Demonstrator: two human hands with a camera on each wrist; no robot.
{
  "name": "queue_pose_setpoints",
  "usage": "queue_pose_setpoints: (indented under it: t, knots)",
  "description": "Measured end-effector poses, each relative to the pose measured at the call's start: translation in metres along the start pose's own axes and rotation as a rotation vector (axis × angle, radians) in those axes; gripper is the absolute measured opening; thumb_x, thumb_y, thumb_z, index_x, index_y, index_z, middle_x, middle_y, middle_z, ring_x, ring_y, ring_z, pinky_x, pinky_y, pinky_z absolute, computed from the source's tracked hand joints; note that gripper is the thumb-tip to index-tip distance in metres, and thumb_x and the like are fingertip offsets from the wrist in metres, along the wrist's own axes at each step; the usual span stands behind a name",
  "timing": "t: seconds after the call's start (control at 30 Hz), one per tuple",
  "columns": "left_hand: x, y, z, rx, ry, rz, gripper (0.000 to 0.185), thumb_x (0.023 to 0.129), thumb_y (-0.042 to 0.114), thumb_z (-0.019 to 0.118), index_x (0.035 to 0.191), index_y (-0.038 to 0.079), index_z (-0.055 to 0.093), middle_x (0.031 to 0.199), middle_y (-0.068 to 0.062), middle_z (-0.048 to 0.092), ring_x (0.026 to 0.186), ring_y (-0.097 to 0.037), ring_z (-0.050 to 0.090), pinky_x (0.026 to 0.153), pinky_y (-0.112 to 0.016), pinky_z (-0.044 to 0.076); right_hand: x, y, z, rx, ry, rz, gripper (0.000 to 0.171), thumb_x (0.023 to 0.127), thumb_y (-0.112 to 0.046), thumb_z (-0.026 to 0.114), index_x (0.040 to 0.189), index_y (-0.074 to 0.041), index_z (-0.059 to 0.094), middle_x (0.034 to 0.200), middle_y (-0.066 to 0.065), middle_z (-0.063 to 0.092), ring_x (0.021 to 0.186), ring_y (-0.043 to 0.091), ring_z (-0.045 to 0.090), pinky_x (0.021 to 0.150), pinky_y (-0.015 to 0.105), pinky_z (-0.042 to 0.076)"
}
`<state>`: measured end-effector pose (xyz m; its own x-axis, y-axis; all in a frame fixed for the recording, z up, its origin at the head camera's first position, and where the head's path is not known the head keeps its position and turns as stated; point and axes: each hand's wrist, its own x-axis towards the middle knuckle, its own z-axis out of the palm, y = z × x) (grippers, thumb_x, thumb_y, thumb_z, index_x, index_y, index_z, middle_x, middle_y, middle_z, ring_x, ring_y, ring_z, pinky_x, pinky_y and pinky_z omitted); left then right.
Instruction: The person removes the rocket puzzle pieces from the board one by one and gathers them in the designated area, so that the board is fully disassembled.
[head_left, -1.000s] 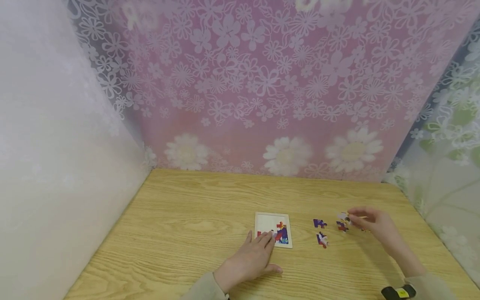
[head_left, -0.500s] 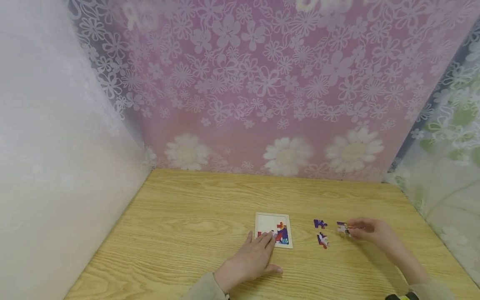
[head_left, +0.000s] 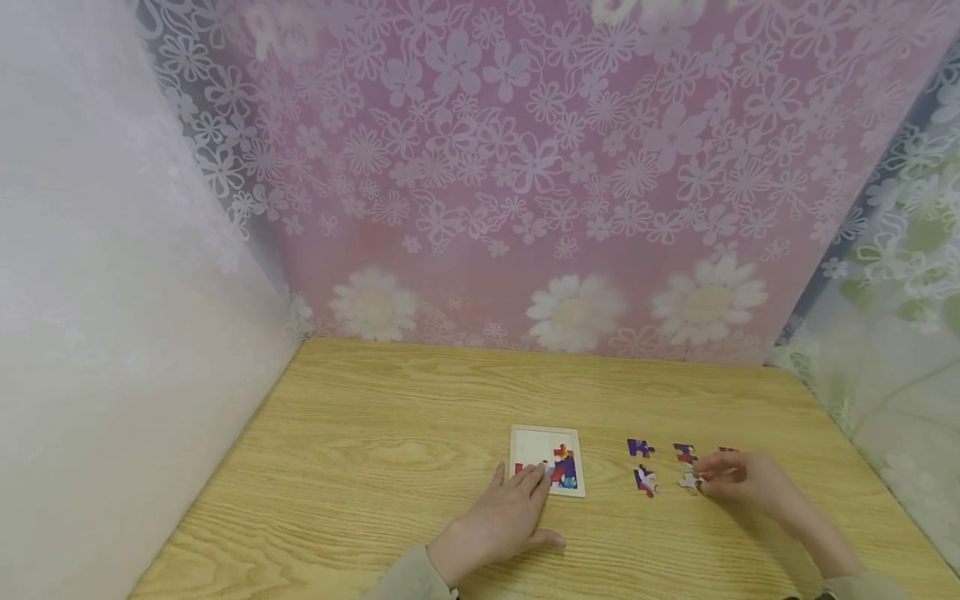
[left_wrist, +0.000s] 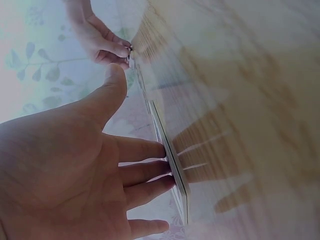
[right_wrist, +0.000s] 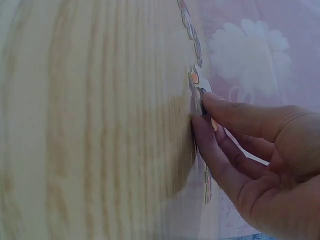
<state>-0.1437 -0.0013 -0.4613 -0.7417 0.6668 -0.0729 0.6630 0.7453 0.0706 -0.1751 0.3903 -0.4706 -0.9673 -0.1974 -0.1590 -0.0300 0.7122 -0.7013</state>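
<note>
Nearest the camera, two beige sleeves enter from the lower edge over a light wooden tabletop with a long wavy grain and a smooth, matte face. The left hand lies flat, palm down, its grip spread with straight fingers; the fingertips rest on the near-left corner of the puzzle tray. The left wrist view shows those fingers lying across the tray's thin raised edge. The tray is a small white rectangular board with a pale frame, and a patch of red, blue and purple pieces sits fitted in its near-right part.

To the right, the right hand is low on the tabletop, its grip pinching a pale puzzle piece between thumb and fingertips; the right wrist view shows the thin flat piece at the fingertips, edge against the wood. Just left of it lies a purple and white piece. A little farther back lie a purple piece and a dark red piece, apart from one another, all with knobbed jigsaw outlines.

Beyond the tabletop rises a pink backdrop printed with white outlined blossoms and large daisies. A plain whitish panel closes the left side, a green leafy one the right.
</note>
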Motion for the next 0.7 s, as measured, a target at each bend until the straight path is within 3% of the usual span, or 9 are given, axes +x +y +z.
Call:
queue_pose_setpoints:
  t: [0.27, 0.47, 0.7]
  knots:
    - [0.0012, -0.0003, 0.0016, 0.0, -0.001, -0.001, 0.084, 0.084, 0.068, 0.031, 0.145, 0.009, 0.029, 0.15, -0.006, 0.027, 0.137, -0.021, 0.028, 0.106, -0.052, 0.026, 0.0013, 0.004, -0.0006, -0.053, -0.005, -0.046, 0.036, 0.08, -0.027, 0.071, 0.108, -0.005, 0.065, 0.099, 0.011, 0.064, 0.078, 0.009, 0.061, 0.062, 0.024, 0.052]
    - [0.0013, -0.001, 0.0028, -0.004, -0.005, -0.005, 0.084, 0.084, 0.068, 0.031, 0.145, 0.01, 0.029, 0.15, -0.006, 0.027, 0.137, -0.02, 0.027, 0.107, -0.052, 0.025, -0.0006, 0.0023, -0.0001, -0.03, -0.01, -0.004, 0.04, 0.08, -0.03, 0.07, 0.112, -0.005, 0.064, 0.104, 0.014, 0.063, 0.081, 0.012, 0.062, 0.063, 0.024, 0.052]
    - [0.0011, -0.0006, 0.0027, 0.019, 0.01, 0.007, 0.084, 0.084, 0.068, 0.03, 0.144, 0.009, 0.031, 0.149, -0.006, 0.028, 0.136, -0.02, 0.029, 0.106, -0.052, 0.027, -0.0034, -0.0018, -0.0037, 0.013, 0.016, 0.041, 0.043, 0.089, -0.036, 0.059, 0.119, -0.005, 0.059, 0.106, 0.013, 0.065, 0.083, 0.013, 0.064, 0.063, 0.027, 0.053]
